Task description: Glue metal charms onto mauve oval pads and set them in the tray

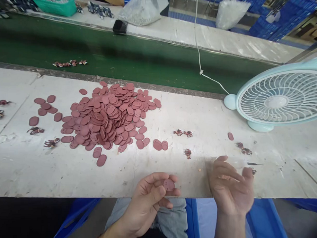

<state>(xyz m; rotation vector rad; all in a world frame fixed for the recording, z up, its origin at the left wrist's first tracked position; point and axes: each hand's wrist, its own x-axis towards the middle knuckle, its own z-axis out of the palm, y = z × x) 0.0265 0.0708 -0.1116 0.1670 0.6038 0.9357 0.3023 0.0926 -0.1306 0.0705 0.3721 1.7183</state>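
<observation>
Between the thumb and fingers of my left hand (153,197) is a dull red oval disc (168,185) with small holes, held just over the table's front edge. My right hand (231,186) is apart from it on the right, palm up and slightly blurred, its fingers spread and loosely bent with nothing visible in them. Beyond my hands, a large heap of similar red oval discs (109,117) lies on the white table (149,164). Small brown figures shaped like toy horses lie near my right hand: one figure (187,153), a pair (183,133), and others (244,148) farther right.
A pale blue fan (276,101) stands on the right, its white cord (198,44) crossing a green conveyor belt (115,61). More figures (50,143) lie left of the heap. A loose red disc (230,136) lies near the fan. Blue bins (266,219) stand below the table edge.
</observation>
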